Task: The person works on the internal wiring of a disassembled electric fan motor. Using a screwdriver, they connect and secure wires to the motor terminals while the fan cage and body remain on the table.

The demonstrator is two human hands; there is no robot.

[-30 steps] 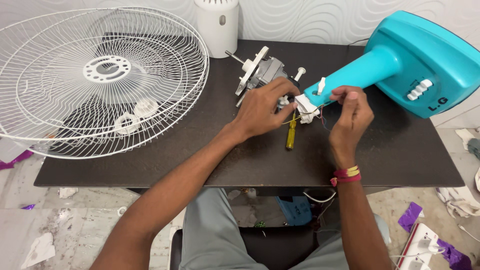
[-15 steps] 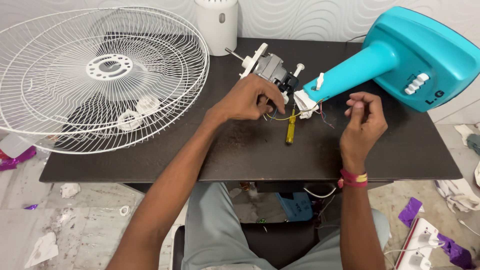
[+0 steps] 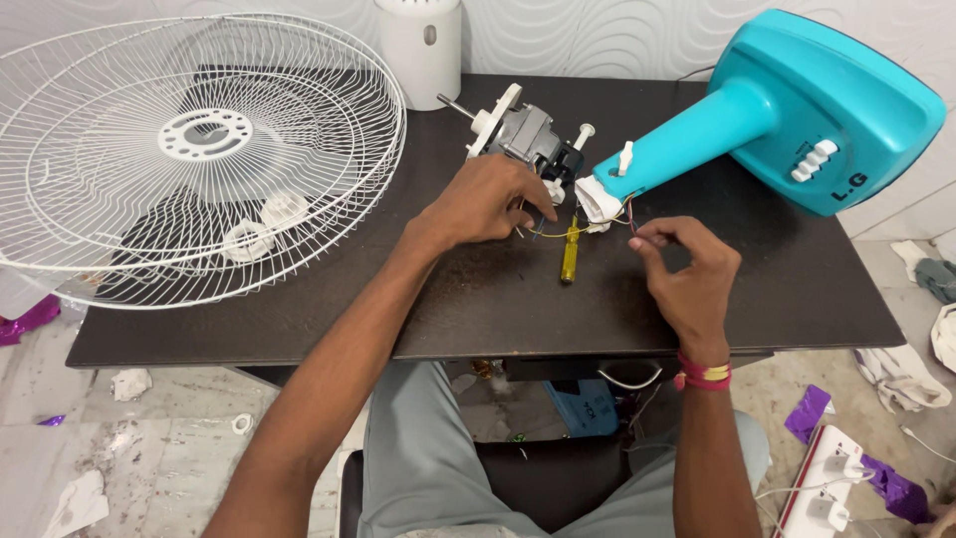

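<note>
My left hand (image 3: pixel 488 202) rests on the dark table (image 3: pixel 498 299) beside a grey fan motor (image 3: pixel 523 134), its fingers curled around thin wires (image 3: pixel 546 233) that lead from the motor. My right hand (image 3: pixel 687 274) pinches the end of a thin reddish wire (image 3: pixel 631 214) near the white neck of the teal fan stand (image 3: pixel 787 115), which lies on its side. A yellow-handled screwdriver (image 3: pixel 570 251) lies on the table between my hands.
A large white wire fan guard (image 3: pixel 189 149) covers the table's left half, with white plastic parts under it. A white cylindrical appliance (image 3: pixel 420 40) stands at the back. Purple scraps, cloths and a power strip (image 3: pixel 827 488) lie on the floor.
My left hand has slid up toward the motor. My right hand has drawn back to the right, away from the stand's neck, still pinching a wire.
</note>
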